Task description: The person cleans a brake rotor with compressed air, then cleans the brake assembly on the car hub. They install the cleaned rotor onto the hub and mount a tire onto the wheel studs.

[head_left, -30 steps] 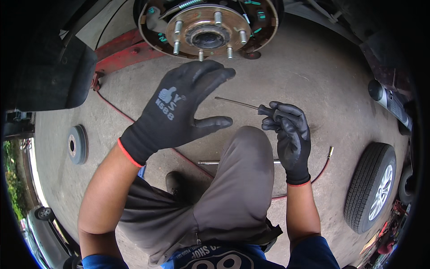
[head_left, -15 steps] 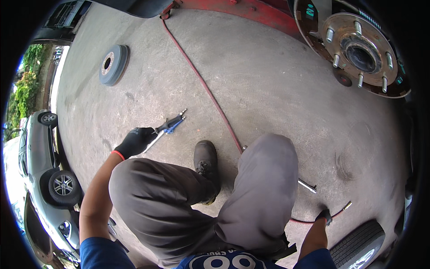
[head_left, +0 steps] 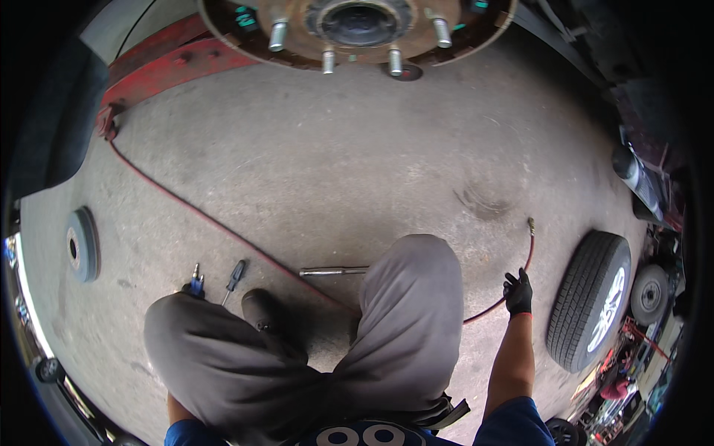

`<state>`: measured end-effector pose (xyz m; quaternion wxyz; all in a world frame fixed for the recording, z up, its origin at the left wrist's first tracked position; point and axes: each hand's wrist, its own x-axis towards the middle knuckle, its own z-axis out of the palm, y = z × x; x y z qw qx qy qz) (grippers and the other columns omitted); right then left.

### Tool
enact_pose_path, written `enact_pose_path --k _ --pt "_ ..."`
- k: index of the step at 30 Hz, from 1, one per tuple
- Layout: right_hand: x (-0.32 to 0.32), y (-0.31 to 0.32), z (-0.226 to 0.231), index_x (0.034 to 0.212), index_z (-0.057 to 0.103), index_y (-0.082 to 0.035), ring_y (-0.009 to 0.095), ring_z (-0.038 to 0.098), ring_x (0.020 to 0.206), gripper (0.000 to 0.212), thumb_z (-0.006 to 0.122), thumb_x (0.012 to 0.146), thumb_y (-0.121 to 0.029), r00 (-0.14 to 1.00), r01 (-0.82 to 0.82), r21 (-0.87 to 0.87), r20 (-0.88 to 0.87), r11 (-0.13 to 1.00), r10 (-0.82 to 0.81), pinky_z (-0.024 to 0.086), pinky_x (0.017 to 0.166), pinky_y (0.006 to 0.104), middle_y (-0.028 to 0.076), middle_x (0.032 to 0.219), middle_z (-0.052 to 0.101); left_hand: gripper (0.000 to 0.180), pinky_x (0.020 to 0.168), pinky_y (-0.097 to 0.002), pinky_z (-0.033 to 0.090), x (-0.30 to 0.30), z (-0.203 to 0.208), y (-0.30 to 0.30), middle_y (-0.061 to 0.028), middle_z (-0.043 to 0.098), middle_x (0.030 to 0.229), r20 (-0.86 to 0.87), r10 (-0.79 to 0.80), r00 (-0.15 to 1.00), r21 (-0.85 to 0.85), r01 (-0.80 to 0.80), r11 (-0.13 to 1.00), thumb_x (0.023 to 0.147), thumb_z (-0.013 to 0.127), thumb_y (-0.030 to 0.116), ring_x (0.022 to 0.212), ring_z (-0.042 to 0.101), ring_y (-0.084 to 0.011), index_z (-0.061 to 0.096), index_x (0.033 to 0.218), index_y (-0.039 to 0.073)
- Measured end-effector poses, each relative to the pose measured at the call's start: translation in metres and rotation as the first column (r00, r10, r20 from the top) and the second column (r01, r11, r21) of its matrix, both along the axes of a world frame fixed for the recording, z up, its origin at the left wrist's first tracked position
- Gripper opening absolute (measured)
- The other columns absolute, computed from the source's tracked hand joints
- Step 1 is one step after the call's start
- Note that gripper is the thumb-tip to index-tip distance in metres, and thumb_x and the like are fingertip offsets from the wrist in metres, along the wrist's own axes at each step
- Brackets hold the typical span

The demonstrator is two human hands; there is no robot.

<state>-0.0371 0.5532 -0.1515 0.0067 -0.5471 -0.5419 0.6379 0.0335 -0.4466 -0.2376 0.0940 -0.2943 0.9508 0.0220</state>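
My gloved right hand is closed loosely around a red air hose at the right, some fingers partly stretched out. Beyond it the hose ends in a brass-coloured fitting. My left knee hides most of my left hand; a sliver of dark glove shows against a small blue tool with a metal plug, like an air blow gun. Just right of that, a dark-handled screwdriver lies on the floor. A long chrome bar lies before my right knee.
A bare wheel hub with studs overhangs the far side. Beside it stands a red jack. A grey brake drum sits far left, a tyre on its rim at right. The hose also crosses the floor before my feet.
My view has swung right, bringing the hub to the centre. The screwdriver and blue tool, together by my left hand before, are now apart. My right hand has brought the hose end forward.
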Motion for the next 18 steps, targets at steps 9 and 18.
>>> enact_pose_path --k 9,18 --pt "-0.058 -0.045 0.102 0.115 0.064 -0.006 0.014 0.067 0.074 0.02 0.06 0.102 -0.021 0.92 -0.287 0.226 -0.204 0.931 0.334 0.052 0.061 0.0258 0.01 0.097 0.07 0.043 0.07 -0.0437 0.056 0.005 0.034 -0.048 -0.0185 0.071 0.095 0.038 0.012 0.999 0.11 -0.017 0.994 0.092 0.076 0.024 0.084 0.069 -0.0332 0.062 0.126 0.001" --pt "-0.156 -0.123 0.231 0.144 0.055 -0.001 0.013 0.064 0.065 0.046 0.06 0.102 -0.02 0.616 -0.676 0.327 -0.241 0.66 0.75 0.052 0.059 0.0263 0.007 0.091 0.07 0.03 0.062 -0.0506 0.049 -0.136 0.304 0.025 -0.0179 0.06 0.074 -0.284 -0.399 0.872 0.013 0.419 0.908 0.081 0.074 0.007 0.069 0.065 -0.0412 0.047 0.095 0.007"
